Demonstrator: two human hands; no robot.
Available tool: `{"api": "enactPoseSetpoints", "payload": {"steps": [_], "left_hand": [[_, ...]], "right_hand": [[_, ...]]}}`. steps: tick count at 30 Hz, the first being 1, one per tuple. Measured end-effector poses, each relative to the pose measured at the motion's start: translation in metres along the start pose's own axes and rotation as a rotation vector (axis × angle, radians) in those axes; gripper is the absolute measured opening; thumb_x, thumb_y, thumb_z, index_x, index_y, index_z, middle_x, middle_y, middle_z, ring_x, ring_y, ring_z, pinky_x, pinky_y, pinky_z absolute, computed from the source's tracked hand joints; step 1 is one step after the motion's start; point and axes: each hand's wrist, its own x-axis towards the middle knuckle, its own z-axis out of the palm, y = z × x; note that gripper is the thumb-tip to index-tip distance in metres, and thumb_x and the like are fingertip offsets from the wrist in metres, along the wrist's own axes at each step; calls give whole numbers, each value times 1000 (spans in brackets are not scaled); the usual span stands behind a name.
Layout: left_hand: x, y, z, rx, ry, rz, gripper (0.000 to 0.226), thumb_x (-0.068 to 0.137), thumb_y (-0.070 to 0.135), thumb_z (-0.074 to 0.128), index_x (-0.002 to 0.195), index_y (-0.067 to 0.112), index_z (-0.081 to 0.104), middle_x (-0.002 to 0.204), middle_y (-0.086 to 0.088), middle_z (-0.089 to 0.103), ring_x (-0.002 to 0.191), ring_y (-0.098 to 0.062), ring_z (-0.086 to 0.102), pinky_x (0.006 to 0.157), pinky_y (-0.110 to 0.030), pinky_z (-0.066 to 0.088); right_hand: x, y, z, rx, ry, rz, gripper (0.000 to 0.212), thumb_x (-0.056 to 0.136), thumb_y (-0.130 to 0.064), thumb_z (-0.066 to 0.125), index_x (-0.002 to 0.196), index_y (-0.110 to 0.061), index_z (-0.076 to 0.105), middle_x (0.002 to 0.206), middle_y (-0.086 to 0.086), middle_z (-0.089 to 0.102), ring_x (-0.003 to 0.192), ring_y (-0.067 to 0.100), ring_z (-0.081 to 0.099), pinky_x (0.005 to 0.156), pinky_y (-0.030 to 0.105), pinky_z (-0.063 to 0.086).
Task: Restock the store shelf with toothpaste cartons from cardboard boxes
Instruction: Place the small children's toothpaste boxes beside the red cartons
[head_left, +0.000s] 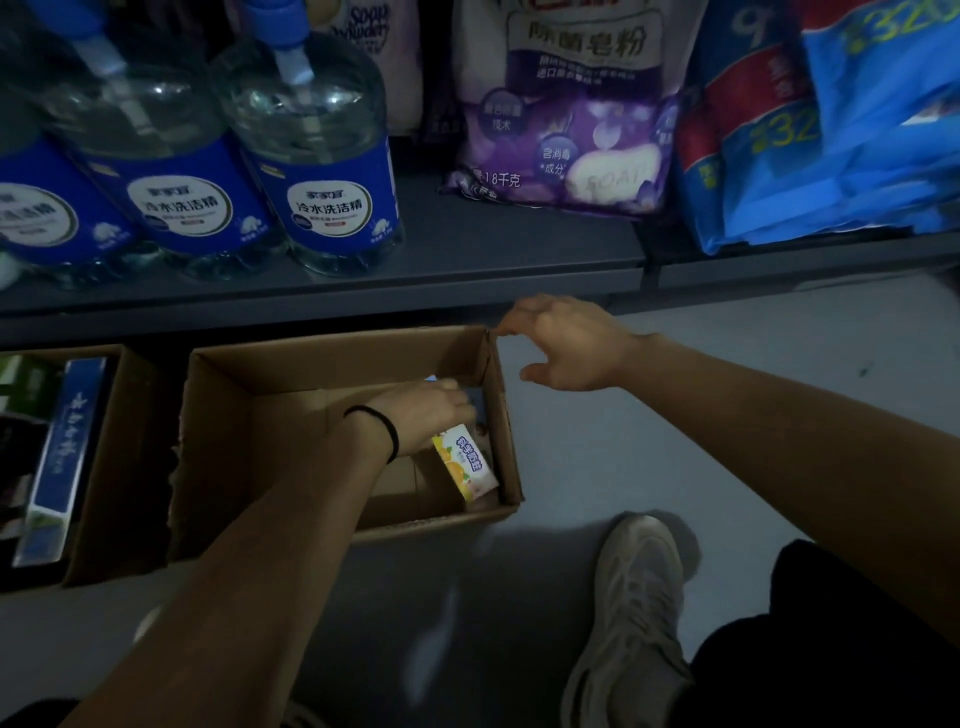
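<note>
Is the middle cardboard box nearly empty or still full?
Nearly empty: the box shows mostly bare cardboard floor, with one yellow carton by its right wall under the left hand.

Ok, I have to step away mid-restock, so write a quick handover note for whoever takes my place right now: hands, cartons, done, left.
Left hand: down inside the open cardboard box, fingers curled round the yellow-and-white toothpaste carton; another bluish carton shows just beyond the fingers.
Right hand: open, fingertips at the box's far right corner, holding nothing.
Box: on the floor in front of the shelf, almost empty, bare bottom showing.
Second box to the left holds other cartons.
Done: most of this box seems cleared.
Left: lift out the last cartons, shelve them, then probably the second box.
</note>
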Motion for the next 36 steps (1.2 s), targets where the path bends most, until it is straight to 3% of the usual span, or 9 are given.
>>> {"api": "enactPoseSetpoints", "payload": {"steps": [5, 12, 15, 20, 25, 31, 36], "left_hand": [[-34, -6, -18, 7, 8, -142, 34, 91, 21, 57, 123, 22, 47, 122, 2, 50, 114, -15, 42, 87, -31, 46], [-88, -8, -34, 36, 39, -270, 31, 92, 25, 53, 122, 24, 45, 121, 5, 47, 115, -13, 41, 78, -24, 37], [-105, -12, -33, 29, 44, -302, 31, 92, 24, 53, 122, 23, 45, 121, 5, 47, 116, -13, 40, 74, -23, 34], [-124, -19, -25, 15, 101, -311, 32, 91, 24, 55, 122, 23, 46, 121, 6, 47, 116, -12, 39, 83, -27, 42], [-130, -30, -6, -13, 140, -318, 33, 92, 27, 54, 123, 26, 45, 122, 8, 47, 118, -11, 39, 82, -24, 39], [-124, -43, 13, -65, 181, -320, 30, 89, 28, 58, 117, 24, 50, 119, 7, 50, 116, -13, 42, 81, -31, 47], [-118, -47, 23, -102, 223, -308, 28, 87, 27, 61, 113, 23, 53, 115, 6, 54, 111, -14, 45, 77, -32, 47]], "right_hand": [[-9, -9, -5, -5, -2, -4, 57, 86, -33, 67, 137, -18, 46, 134, 3, 49, 123, 22, 45, 95, 31, 38], [-11, -48, -9, -63, -34, -117, 51, 87, -28, 65, 134, -18, 48, 134, 3, 49, 122, 21, 45, 96, 31, 39], [0, -61, 0, -106, -89, -192, 48, 84, -27, 67, 129, -20, 51, 128, 3, 51, 118, 21, 49, 89, 29, 40], [28, -74, 20, -213, -217, -268, 49, 86, -22, 65, 133, -19, 50, 130, 3, 52, 120, 21, 49, 97, 37, 46], [58, -74, 44, -327, -385, -295, 40, 88, -24, 63, 127, -22, 54, 125, 4, 55, 111, 23, 56, 88, 40, 52], [86, -64, 69, -432, -523, -349, 24, 91, -24, 59, 114, -17, 62, 114, 5, 63, 101, 25, 62, 83, 38, 54], [98, -58, 80, -468, -611, -383, 27, 93, -28, 57, 118, -18, 62, 115, 5, 62, 103, 24, 60, 79, 32, 48]]}}
